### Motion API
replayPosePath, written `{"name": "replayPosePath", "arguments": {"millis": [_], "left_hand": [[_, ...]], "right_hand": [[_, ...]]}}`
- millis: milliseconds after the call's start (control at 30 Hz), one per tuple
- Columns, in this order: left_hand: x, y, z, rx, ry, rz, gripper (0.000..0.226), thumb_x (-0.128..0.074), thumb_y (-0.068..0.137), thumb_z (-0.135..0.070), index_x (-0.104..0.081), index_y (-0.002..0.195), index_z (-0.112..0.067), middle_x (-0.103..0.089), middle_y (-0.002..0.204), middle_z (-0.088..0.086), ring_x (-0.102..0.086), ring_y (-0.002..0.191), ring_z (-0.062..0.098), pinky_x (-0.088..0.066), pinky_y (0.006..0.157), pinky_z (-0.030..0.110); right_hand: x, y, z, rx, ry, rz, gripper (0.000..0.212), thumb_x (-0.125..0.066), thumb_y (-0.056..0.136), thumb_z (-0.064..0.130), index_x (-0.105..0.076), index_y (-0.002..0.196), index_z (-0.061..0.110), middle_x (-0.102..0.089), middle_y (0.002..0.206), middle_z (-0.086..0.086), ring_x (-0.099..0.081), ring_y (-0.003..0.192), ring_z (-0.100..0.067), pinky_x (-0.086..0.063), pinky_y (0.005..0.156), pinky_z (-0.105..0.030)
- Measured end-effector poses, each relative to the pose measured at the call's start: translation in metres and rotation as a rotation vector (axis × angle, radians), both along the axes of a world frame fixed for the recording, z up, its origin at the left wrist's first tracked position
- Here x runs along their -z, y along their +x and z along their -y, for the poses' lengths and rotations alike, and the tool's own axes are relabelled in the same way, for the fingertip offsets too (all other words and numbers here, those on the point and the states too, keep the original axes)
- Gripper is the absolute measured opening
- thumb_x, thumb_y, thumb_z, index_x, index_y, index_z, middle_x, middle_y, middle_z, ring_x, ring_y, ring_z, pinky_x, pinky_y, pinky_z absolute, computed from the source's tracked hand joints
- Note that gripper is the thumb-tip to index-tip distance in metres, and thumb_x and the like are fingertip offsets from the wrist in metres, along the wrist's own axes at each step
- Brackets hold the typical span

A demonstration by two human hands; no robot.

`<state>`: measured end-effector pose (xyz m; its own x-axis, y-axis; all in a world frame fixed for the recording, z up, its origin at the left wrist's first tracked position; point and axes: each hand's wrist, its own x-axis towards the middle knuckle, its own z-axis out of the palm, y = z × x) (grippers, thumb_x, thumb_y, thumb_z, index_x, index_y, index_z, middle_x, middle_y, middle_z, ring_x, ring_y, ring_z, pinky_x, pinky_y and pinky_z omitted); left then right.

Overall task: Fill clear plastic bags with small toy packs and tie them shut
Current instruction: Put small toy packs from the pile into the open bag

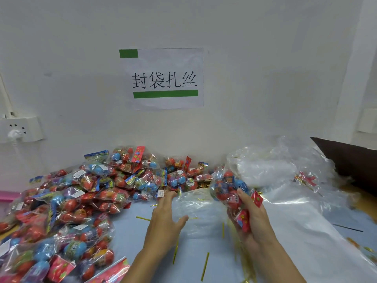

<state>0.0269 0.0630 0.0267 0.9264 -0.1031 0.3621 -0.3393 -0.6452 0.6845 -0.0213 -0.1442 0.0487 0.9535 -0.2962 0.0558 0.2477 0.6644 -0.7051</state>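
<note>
I see heap of toy packs (85, 193) far left on table (214, 260), left hand (166, 218) fingers spread flat, reaching onto empty clear bag (195, 209), gold twist ties (205, 266) scattered beneath, right hand (252, 218) clutching filled bag of toy packs (228, 185), stack of clear bags (265, 170) behind right

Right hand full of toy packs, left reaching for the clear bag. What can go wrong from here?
1. The right hand grips several toy packs bunched together; one may slip out while the bag is opened.
2. The left hand lies open on an empty clear bag that is flat and slippery; opening it one-handed may fumble.
3. Gold twist ties lie scattered on the table, some under the hands; they could get swept off or dragged into the bag.
</note>
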Motion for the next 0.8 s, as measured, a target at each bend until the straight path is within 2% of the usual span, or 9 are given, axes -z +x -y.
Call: {"name": "replayPosePath", "arguments": {"millis": [100,167,233,367,533,600,667,733,800], "left_hand": [[0.002,0.002,0.004,-0.067,-0.084,0.013,0.028,-0.068,0.092,-0.021,-0.053,0.113,-0.033,-0.057,0.111,-0.010,-0.056,0.105,0.016,-0.041,0.080,0.026],[0.004,0.001,0.004,-0.151,-0.178,0.049,0.018,-0.066,0.092,-0.018,-0.057,0.100,-0.032,-0.061,0.098,-0.008,-0.058,0.087,0.014,-0.041,0.067,0.024],[0.005,-0.004,0.003,-0.215,-0.249,0.089,0.016,-0.065,0.092,-0.018,-0.058,0.095,-0.031,-0.060,0.089,-0.012,-0.055,0.078,0.007,-0.039,0.061,0.020],[0.000,-0.011,0.001,-0.260,-0.265,0.103,0.012,-0.063,0.093,-0.025,-0.054,0.092,-0.033,-0.058,0.085,-0.017,-0.058,0.075,0.013,-0.043,0.063,0.035],[-0.007,-0.018,-0.002,-0.321,-0.213,0.112,0.019,-0.060,0.093,-0.033,-0.049,0.078,-0.031,-0.060,0.072,-0.007,-0.058,0.064,0.022,-0.039,0.056,0.035],[-0.009,-0.018,-0.003,-0.331,-0.246,0.075,0.020,-0.059,0.093,-0.035,-0.051,0.076,-0.028,-0.062,0.068,-0.002,-0.061,0.061,0.025,-0.047,0.059,0.036],[-0.012,-0.018,-0.005,-0.328,-0.286,0.036,0.021,-0.059,0.093,-0.034,-0.053,0.075,-0.026,-0.065,0.073,-0.001,-0.064,0.064,0.028,-0.052,0.068,0.038],[-0.014,-0.020,-0.006,-0.316,-0.306,0.017,0.020,-0.059,0.093,-0.032,-0.053,0.074,-0.026,-0.067,0.078,-0.002,-0.065,0.064,0.030,-0.052,0.070,0.038],[-0.016,-0.023,-0.006,-0.283,-0.303,0.018,0.018,-0.060,0.092,-0.029,-0.054,0.076,-0.028,-0.067,0.079,-0.005,-0.066,0.064,0.027,-0.053,0.069,0.038]], "right_hand": [[0.001,0.000,0.000,-0.044,-0.038,-0.010,0.037,-0.073,0.074,0.017,-0.068,0.110,0.011,-0.075,0.091,-0.010,-0.070,0.065,-0.014,-0.053,0.047,-0.024],[0.002,0.000,-0.002,-0.087,-0.073,-0.022,0.039,-0.072,0.074,0.018,-0.068,0.112,0.011,-0.075,0.093,-0.011,-0.070,0.067,-0.015,-0.052,0.048,-0.023],[0.003,-0.001,-0.005,-0.118,-0.108,-0.044,0.043,-0.074,0.072,0.020,-0.067,0.114,0.011,-0.075,0.094,-0.011,-0.070,0.067,-0.014,-0.052,0.047,-0.023],[0.003,-0.001,-0.010,-0.164,-0.222,-0.073,0.053,-0.083,0.066,0.014,-0.065,0.116,0.008,-0.074,0.099,-0.015,-0.070,0.069,-0.016,-0.050,0.047,-0.024],[-0.001,-0.009,-0.012,-0.267,-0.423,-0.043,0.075,-0.084,0.055,0.034,-0.064,0.119,0.003,-0.068,0.099,-0.021,-0.064,0.073,-0.024,-0.048,0.052,-0.027],[-0.001,-0.012,-0.011,-0.305,-0.518,-0.045,0.073,-0.085,0.060,0.028,-0.060,0.125,0.003,-0.071,0.106,-0.021,-0.068,0.081,-0.029,-0.051,0.057,-0.030],[0.001,-0.013,-0.013,-0.314,-0.577,-0.057,0.069,-0.082,0.065,0.017,-0.058,0.128,0.007,-0.072,0.115,-0.019,-0.073,0.095,-0.033,-0.058,0.068,-0.035],[0.002,-0.013,-0.015,-0.292,-0.664,-0.073,0.065,-0.083,0.065,0.012,-0.060,0.126,0.009,-0.074,0.112,-0.016,-0.073,0.100,-0.033,-0.060,0.078,-0.037],[0.004,-0.012,-0.017,-0.241,-0.745,-0.120,0.059,-0.088,0.068,0.009,-0.062,0.121,0.011,-0.077,0.105,-0.011,-0.075,0.096,-0.029,-0.061,0.080,-0.039]]}}
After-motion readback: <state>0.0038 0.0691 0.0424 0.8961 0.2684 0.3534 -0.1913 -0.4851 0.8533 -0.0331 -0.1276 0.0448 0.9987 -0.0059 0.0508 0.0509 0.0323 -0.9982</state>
